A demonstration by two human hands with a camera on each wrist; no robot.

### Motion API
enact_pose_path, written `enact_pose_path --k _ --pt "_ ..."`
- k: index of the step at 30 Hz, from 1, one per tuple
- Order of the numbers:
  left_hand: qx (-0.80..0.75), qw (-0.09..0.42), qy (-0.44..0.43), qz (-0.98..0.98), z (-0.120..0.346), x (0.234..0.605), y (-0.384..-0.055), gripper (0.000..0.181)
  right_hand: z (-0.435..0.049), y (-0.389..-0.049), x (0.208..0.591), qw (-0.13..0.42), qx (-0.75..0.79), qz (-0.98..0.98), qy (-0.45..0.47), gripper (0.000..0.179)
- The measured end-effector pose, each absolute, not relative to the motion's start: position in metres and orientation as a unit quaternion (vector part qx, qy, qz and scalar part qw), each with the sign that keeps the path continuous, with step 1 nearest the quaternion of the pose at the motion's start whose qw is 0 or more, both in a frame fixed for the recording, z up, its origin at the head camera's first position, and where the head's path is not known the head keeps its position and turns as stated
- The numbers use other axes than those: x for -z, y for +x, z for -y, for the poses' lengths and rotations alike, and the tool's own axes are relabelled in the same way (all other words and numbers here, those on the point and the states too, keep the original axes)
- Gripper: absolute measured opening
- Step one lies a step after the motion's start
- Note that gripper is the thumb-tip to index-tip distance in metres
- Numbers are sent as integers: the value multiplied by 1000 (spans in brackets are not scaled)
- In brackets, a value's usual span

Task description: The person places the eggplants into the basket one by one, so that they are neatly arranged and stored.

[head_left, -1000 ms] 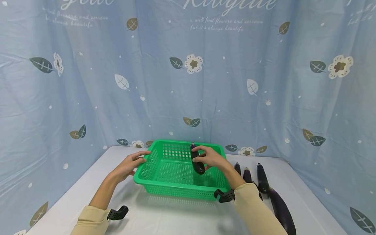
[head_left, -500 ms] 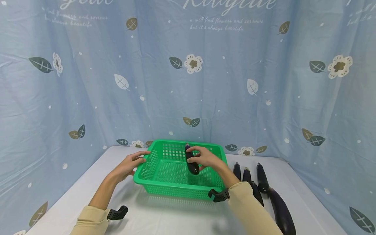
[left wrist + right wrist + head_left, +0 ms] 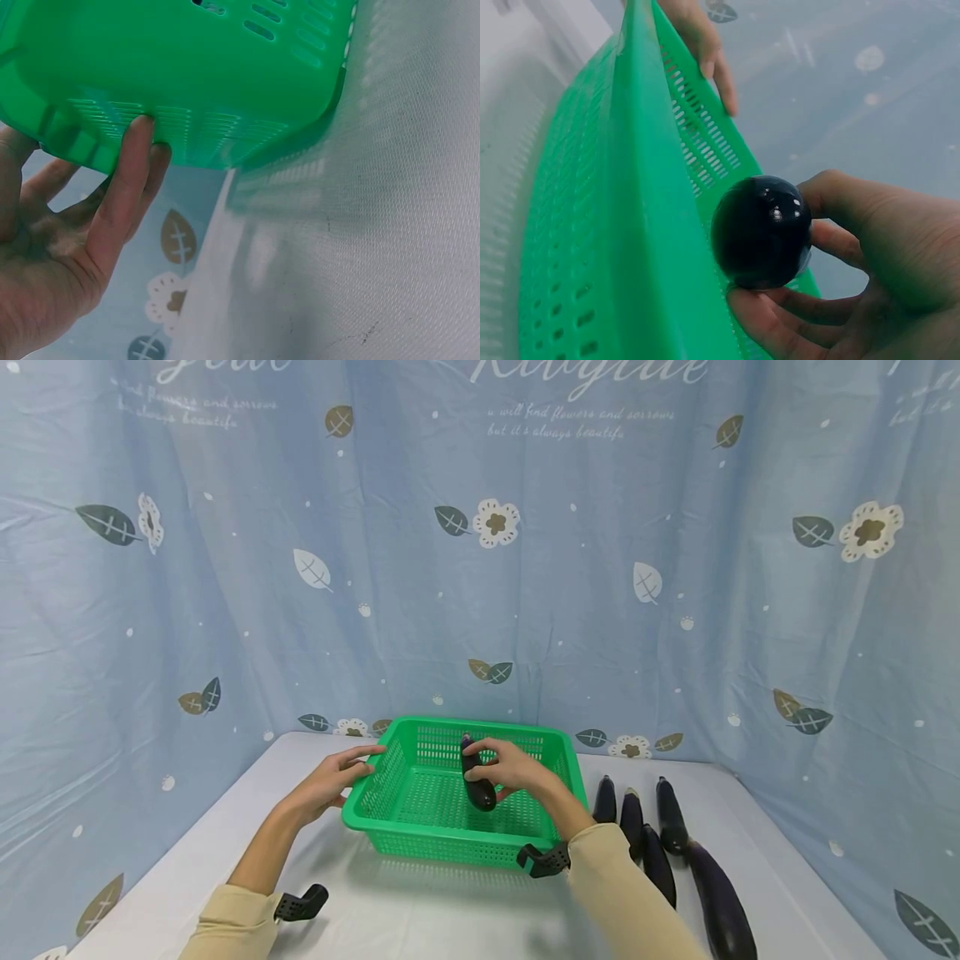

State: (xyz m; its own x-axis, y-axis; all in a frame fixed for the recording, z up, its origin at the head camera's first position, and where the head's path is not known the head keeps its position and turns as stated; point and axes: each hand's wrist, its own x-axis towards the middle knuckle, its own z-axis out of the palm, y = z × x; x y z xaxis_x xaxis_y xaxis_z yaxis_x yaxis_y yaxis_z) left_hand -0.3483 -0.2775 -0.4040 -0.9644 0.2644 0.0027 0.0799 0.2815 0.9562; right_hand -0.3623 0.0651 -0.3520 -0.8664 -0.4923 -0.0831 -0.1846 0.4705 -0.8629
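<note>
My right hand (image 3: 513, 770) grips a small dark purple eggplant (image 3: 480, 792) by its side, held over the inside of a green plastic basket (image 3: 457, 837). The eggplant is tilted, stem end away from me. In the right wrist view its glossy round end (image 3: 761, 232) faces the camera, with thumb and fingers around it. At the basket's left side my left hand (image 3: 324, 787) holds the rim, some fingers over the edge. The left wrist view shows other fingers (image 3: 129, 180) against the outer wall. Part of the basket floor is hidden behind the right hand.
Right of the basket, several eggplants lie on the white table (image 3: 420, 910): a long curved one (image 3: 720, 902), one farther back (image 3: 670, 814), and shorter ones (image 3: 632, 818) nearer the basket. A blue patterned curtain (image 3: 420, 610) hangs behind and at both sides.
My right hand has carried the eggplant leftward and slightly lower over the basket. My left hand and the basket have stayed where they were.
</note>
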Motion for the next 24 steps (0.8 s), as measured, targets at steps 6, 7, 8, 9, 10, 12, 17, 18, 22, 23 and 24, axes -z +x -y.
enact_pose_path --k 6,7,8,9,10,12,17,18,22,23,24 --pt "-590 80 106 -796 277 405 -349 53 -59 -362 357 161 463 -849 -199 48" --pt "-591 80 106 -796 277 405 -349 53 -58 -363 358 161 461 -850 -199 48" --pt "-591 80 106 -796 276 405 -349 53 -57 -362 358 162 460 -850 -198 48" --pt "-591 80 106 -796 276 405 -350 53 -56 -362 359 164 462 -849 -197 49" --pt "-591 80 107 -796 276 405 -350 53 -55 -363 359 166 463 -849 -195 49" --pt "-592 81 109 -795 276 405 -350 53 -53 -363 361 172 465 -847 -192 49" --pt "-594 83 112 -792 277 406 -350 53 -50 -364 363 183 469 -843 -190 50" --pt "-594 83 112 -793 277 406 -350 53 -50 -364 363 184 470 -842 -190 50" --pt "-592 81 112 -794 278 405 -350 53 -48 -365 364 192 471 -840 -189 50" --pt "-592 82 111 -794 278 405 -350 53 -47 -365 364 194 471 -840 -189 50" --pt "-591 82 112 -795 278 406 -350 53 -47 -365 364 196 472 -839 -188 50"
